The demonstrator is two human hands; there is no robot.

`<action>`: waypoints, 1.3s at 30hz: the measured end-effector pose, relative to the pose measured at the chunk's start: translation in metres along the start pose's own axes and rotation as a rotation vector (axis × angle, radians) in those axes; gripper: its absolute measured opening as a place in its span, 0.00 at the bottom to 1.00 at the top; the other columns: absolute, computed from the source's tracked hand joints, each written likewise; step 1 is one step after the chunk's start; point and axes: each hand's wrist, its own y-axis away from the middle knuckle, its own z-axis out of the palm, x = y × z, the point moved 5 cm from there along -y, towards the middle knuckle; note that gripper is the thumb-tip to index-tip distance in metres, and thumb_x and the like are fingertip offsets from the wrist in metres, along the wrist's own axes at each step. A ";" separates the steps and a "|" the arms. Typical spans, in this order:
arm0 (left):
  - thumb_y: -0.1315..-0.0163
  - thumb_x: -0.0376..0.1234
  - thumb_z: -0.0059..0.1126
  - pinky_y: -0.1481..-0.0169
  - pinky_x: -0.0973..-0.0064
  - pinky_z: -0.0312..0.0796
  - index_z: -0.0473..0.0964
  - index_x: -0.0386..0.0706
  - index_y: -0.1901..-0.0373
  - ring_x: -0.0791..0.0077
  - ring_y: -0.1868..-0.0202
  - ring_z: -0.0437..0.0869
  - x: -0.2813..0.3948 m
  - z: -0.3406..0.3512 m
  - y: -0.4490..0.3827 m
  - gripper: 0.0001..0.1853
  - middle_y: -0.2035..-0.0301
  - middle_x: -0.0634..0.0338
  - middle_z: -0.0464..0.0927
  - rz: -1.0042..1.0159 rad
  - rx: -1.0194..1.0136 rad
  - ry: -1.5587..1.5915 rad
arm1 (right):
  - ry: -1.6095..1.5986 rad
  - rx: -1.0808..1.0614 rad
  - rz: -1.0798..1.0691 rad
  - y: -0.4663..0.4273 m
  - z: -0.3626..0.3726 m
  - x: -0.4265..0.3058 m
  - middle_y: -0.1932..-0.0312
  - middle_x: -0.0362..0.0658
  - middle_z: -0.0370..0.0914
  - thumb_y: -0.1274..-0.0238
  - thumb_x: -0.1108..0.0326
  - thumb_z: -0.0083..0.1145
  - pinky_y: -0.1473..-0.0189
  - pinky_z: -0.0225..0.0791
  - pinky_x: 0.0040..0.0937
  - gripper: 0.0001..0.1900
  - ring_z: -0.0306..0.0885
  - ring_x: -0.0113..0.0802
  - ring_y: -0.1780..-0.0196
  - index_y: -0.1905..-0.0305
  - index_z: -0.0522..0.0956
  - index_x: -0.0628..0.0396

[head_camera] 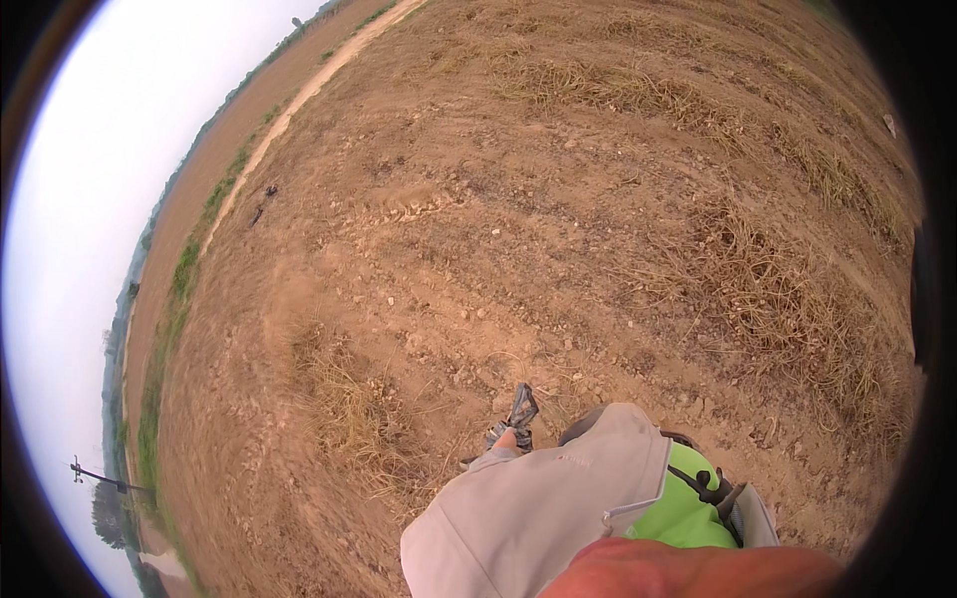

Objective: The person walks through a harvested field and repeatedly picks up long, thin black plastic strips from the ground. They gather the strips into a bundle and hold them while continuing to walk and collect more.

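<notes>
At the end of the beige jacket sleeve (pixel 523 497), a small part of my left hand (pixel 506 439) shows. It appears to grip a crumpled dark grey-and-black item (pixel 523 407), which sticks out past the hand; what it is cannot be told. The fingers are mostly hidden by the item and the sleeve. My right hand is out of view. Dry reddish-brown soil (pixel 478 261) with small stones lies before me. A tuft of dry straw (pixel 348 404) is on the ground just beyond my left hand.
Heaps of dried plant stalks (pixel 762 276) lie to the right, and straw rows (pixel 598 82) run farther off. A pale dirt track (pixel 299 97) edged with green growth crosses the left. A utility pole (pixel 112 481) stands far off. Dark debris (pixel 258 215) lies near the track.
</notes>
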 end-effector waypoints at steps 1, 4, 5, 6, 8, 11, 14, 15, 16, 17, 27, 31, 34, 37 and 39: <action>0.44 0.38 0.65 0.52 0.64 0.71 0.77 0.41 0.59 0.65 0.62 0.79 0.019 -0.016 -0.015 0.15 0.63 0.56 0.79 0.094 -0.059 0.017 | -0.012 0.007 0.012 0.008 0.009 0.000 0.59 0.39 0.76 0.38 0.60 0.64 0.67 0.72 0.33 0.17 0.75 0.30 0.63 0.47 0.79 0.54; 0.38 0.45 0.59 0.44 0.62 0.68 0.76 0.45 0.51 0.64 0.53 0.78 0.080 -0.064 -0.016 0.19 0.56 0.58 0.79 0.369 -0.233 0.069 | -0.014 -0.008 0.016 0.024 0.043 -0.007 0.63 0.38 0.76 0.38 0.61 0.63 0.70 0.70 0.32 0.15 0.74 0.29 0.66 0.50 0.79 0.55; 0.36 0.48 0.57 0.41 0.62 0.66 0.76 0.46 0.48 0.64 0.50 0.77 0.107 -0.081 -0.001 0.21 0.53 0.58 0.79 0.461 -0.291 0.085 | -0.013 -0.024 0.014 0.025 0.054 -0.007 0.64 0.38 0.76 0.38 0.61 0.63 0.71 0.70 0.32 0.15 0.74 0.28 0.68 0.51 0.79 0.55; 0.34 0.50 0.56 0.39 0.62 0.66 0.73 0.47 0.42 0.63 0.45 0.74 0.156 -0.096 -0.005 0.25 0.47 0.58 0.75 0.167 -0.134 0.399 | -0.009 -0.036 0.007 0.025 0.064 -0.008 0.66 0.37 0.76 0.38 0.61 0.63 0.72 0.69 0.32 0.14 0.73 0.28 0.69 0.52 0.80 0.55; 0.35 0.41 0.64 0.38 0.60 0.68 0.63 0.45 0.32 0.64 0.36 0.70 0.311 -0.144 0.018 0.32 0.41 0.53 0.72 0.338 -0.007 1.138 | 0.000 -0.071 -0.015 0.022 0.086 -0.009 0.69 0.37 0.76 0.38 0.61 0.63 0.74 0.68 0.31 0.13 0.72 0.27 0.71 0.53 0.80 0.55; 0.33 0.43 0.63 0.31 0.58 0.64 0.43 0.43 0.23 0.59 0.29 0.62 0.531 -0.216 0.121 0.47 0.30 0.52 0.58 1.288 0.092 0.677 | -0.008 -0.170 -0.109 0.027 0.134 -0.026 0.73 0.36 0.75 0.38 0.61 0.62 0.78 0.66 0.30 0.11 0.71 0.26 0.75 0.56 0.81 0.55; 0.34 0.38 0.63 0.41 0.68 0.70 0.60 0.36 0.30 0.66 0.46 0.77 0.577 -0.219 0.171 0.35 0.46 0.55 0.75 1.515 0.386 0.424 | -0.060 -0.161 -0.325 0.060 0.213 -0.069 0.77 0.34 0.72 0.38 0.63 0.61 0.81 0.62 0.27 0.10 0.67 0.23 0.79 0.56 0.81 0.56; 0.34 0.37 0.63 0.44 0.70 0.71 0.64 0.34 0.32 0.68 0.50 0.79 0.586 -0.196 0.176 0.32 0.51 0.56 0.78 1.655 0.289 0.435 | 0.000 -0.223 -0.310 0.082 0.230 -0.077 0.72 0.36 0.76 0.38 0.65 0.62 0.80 0.66 0.27 0.13 0.71 0.25 0.77 0.51 0.80 0.55; 0.35 0.35 0.63 0.53 0.73 0.72 0.68 0.34 0.37 0.73 0.61 0.79 0.571 -0.172 0.159 0.27 0.61 0.60 0.80 1.559 0.267 0.525 | -0.138 -0.360 -0.217 0.106 0.249 -0.078 0.66 0.39 0.80 0.39 0.65 0.63 0.78 0.70 0.28 0.14 0.75 0.27 0.72 0.49 0.80 0.55; 0.34 0.34 0.62 0.55 0.73 0.74 0.70 0.39 0.36 0.72 0.60 0.78 0.551 -0.142 0.136 0.25 0.61 0.60 0.79 1.490 0.219 0.422 | -0.035 -0.222 -0.290 0.129 0.262 -0.082 0.74 0.37 0.75 0.37 0.70 0.58 0.82 0.63 0.28 0.18 0.68 0.28 0.82 0.43 0.74 0.50; 0.35 0.41 0.59 0.56 0.60 0.75 0.69 0.44 0.38 0.59 0.59 0.82 0.191 0.106 -0.085 0.25 0.58 0.50 0.81 0.357 -0.492 -1.283 | 0.249 0.419 -0.159 0.219 0.114 0.026 0.59 0.52 0.83 0.45 0.55 0.66 0.47 0.74 0.41 0.18 0.83 0.48 0.53 0.52 0.82 0.50; 0.34 0.42 0.57 0.56 0.60 0.75 0.70 0.44 0.40 0.58 0.58 0.82 0.195 0.204 -0.031 0.23 0.58 0.50 0.81 0.592 -0.620 -1.530 | 0.307 0.759 0.265 0.298 0.025 0.125 0.55 0.54 0.82 0.45 0.55 0.66 0.45 0.73 0.43 0.18 0.81 0.50 0.48 0.51 0.82 0.50; 0.34 0.43 0.56 0.55 0.60 0.75 0.71 0.43 0.41 0.57 0.58 0.82 0.199 0.267 0.016 0.22 0.58 0.49 0.81 0.746 -0.679 -1.647 | 0.170 0.781 0.569 0.357 0.000 0.199 0.46 0.54 0.77 0.47 0.56 0.66 0.42 0.71 0.47 0.20 0.77 0.54 0.42 0.48 0.81 0.49; 0.33 0.44 0.55 0.55 0.59 0.75 0.72 0.43 0.43 0.57 0.57 0.82 0.187 0.324 0.067 0.22 0.57 0.48 0.81 0.883 -0.740 -1.737 | 0.086 0.784 0.787 0.402 0.000 0.258 0.43 0.54 0.76 0.47 0.56 0.67 0.40 0.70 0.50 0.23 0.76 0.56 0.40 0.46 0.80 0.49; 0.33 0.44 0.54 0.54 0.59 0.75 0.72 0.42 0.44 0.56 0.57 0.82 0.170 0.359 0.106 0.21 0.57 0.48 0.82 0.975 -0.783 -1.780 | 0.002 0.771 0.895 0.413 -0.004 0.280 0.42 0.55 0.75 0.45 0.56 0.66 0.39 0.70 0.48 0.23 0.75 0.55 0.39 0.45 0.79 0.52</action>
